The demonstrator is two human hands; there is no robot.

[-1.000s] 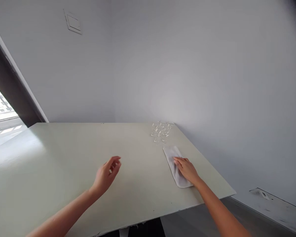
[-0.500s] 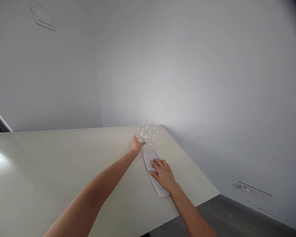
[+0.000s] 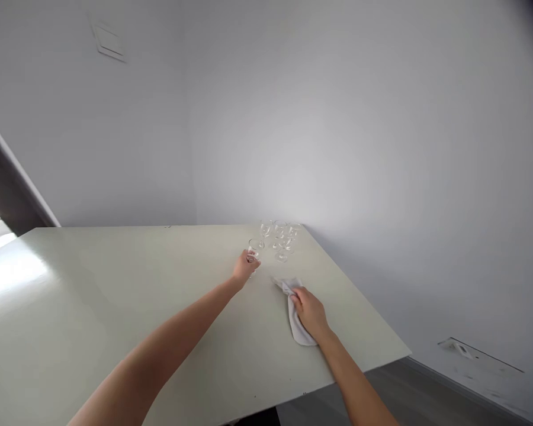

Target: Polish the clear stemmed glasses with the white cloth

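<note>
My left hand (image 3: 245, 267) is closed around a small clear stemmed glass (image 3: 254, 251) and holds it a little apart from the others. Several more stemmed glasses (image 3: 281, 238) stand in a tight group near the far edge of the pale table (image 3: 115, 296). My right hand (image 3: 310, 312) grips a white cloth (image 3: 297, 321), which is pinched and bunched under the fingers. Its lower end lies on the tabletop. The cloth lies to the near right of the glass group, not touching it.
The table's far edge meets a white wall, and its right edge drops off to a grey floor (image 3: 408, 390). A dark door or window frame (image 3: 9, 183) stands at the far left. A square wall plate (image 3: 109, 42) sits high up.
My left hand has closed on one glass and drawn it out of the group toward me. My right hand has gathered the flat cloth into a bunch. The view has shifted slightly.
</note>
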